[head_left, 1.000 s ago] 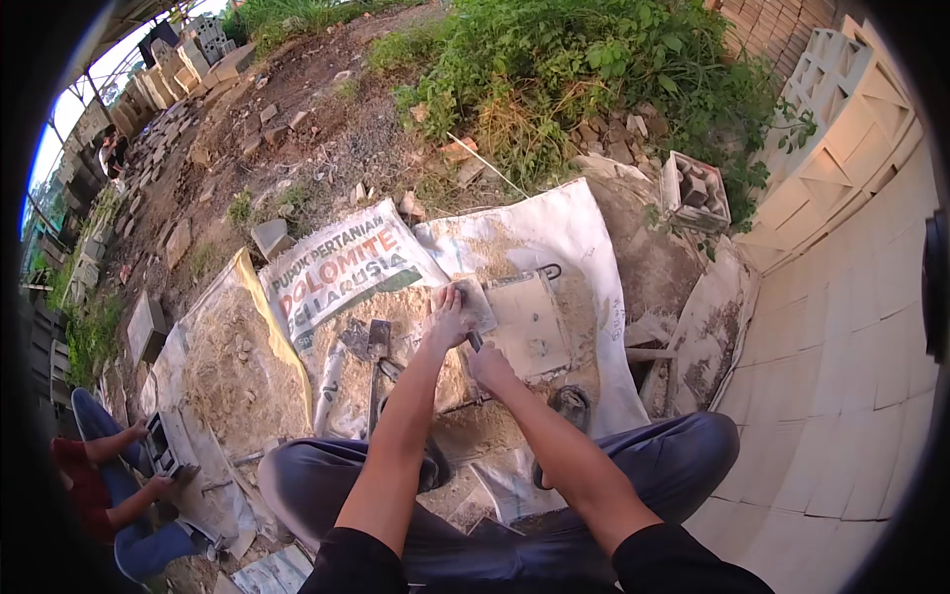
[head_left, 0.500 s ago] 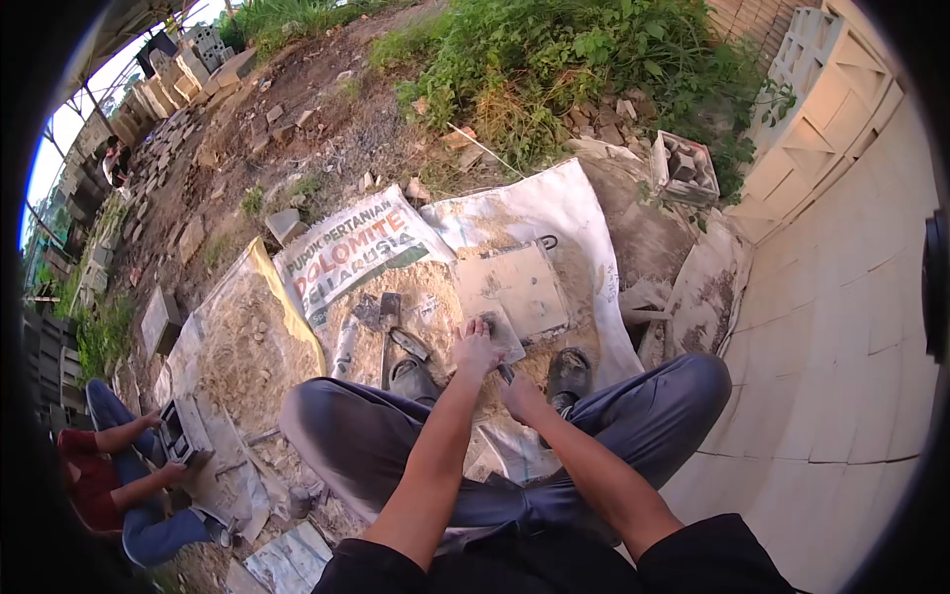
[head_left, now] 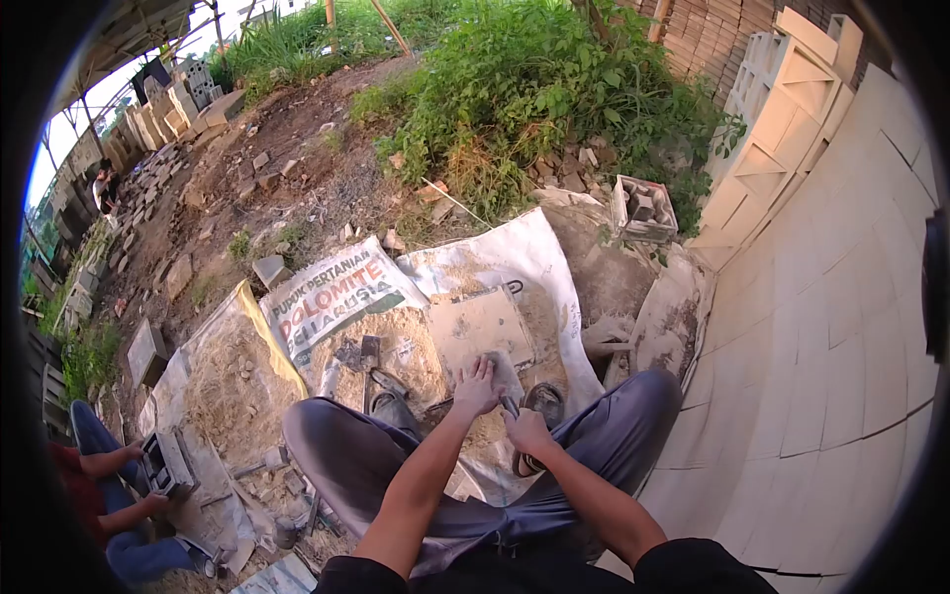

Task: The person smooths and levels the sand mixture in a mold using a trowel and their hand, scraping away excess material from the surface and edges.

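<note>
In the head view, a square flat slab (head_left: 480,325) dusted with pale powder lies on spread sacks between my feet. My right hand (head_left: 527,433) is closed around the dark handle of a trowel (head_left: 506,372). The trowel's flat blade rests on the slab's near edge. My left hand (head_left: 477,389) lies flat with fingers apart, partly on the blade, partly over the slab. Left of the slab are a dusty hammer-like tool (head_left: 370,352) and another long tool (head_left: 390,381), whose kind I cannot make out.
Pale powder covers a printed sack (head_left: 336,297) and a second sheet (head_left: 233,361) on the left. At lower left another person's hands hold a block mould (head_left: 166,463). A box frame (head_left: 643,208) stands beyond the sacks; stacked pale tiles (head_left: 792,356) rise on the right.
The view has tilted up and shifted, so the scene sits lower and further left. My left hand has spread its fingers further onto the slab; my right hand keeps the trowel handle.
</note>
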Available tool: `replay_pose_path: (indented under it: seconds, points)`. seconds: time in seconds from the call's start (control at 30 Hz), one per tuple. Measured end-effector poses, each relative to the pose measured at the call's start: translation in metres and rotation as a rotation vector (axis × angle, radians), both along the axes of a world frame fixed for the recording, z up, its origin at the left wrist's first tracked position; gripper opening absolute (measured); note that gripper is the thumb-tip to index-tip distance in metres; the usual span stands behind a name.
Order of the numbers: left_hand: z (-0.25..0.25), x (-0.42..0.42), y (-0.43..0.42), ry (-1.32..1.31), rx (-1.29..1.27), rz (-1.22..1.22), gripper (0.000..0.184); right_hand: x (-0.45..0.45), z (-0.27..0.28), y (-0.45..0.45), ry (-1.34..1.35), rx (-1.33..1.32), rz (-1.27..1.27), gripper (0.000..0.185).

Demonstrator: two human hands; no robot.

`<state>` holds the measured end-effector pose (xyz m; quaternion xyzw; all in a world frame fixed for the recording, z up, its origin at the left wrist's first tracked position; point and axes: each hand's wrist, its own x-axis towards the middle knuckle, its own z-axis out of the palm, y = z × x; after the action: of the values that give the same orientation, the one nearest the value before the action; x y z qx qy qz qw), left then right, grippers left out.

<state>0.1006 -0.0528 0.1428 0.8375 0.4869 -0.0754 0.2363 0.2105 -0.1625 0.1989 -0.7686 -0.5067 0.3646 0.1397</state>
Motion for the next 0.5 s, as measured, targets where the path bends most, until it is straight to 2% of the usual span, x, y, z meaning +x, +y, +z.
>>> replay_pose_path:
  seconds: [0.1, 0.27, 0.37, 0.5]
  points:
    - [0.002, 0.031, 0.050, -0.019, 0.063, -0.010, 0.071, 0.008, 0.007, 0.043, -0.083, 0.079, -0.155, 0.052]
    - [0.010, 0.064, 0.151, 0.022, 0.142, 0.018, 0.070, 0.039, 0.000, 0.145, -0.071, 0.089, -0.184, 0.054]
    - [-0.018, 0.072, 0.178, 0.074, 0.126, 0.008, 0.070, 0.055, -0.037, 0.179, -0.014, 0.068, -0.112, 0.055]
    - [-0.042, 0.070, 0.173, 0.061, 0.190, 0.020, 0.072, 0.055, -0.077, 0.171, 0.015, -0.003, -0.107, 0.054]
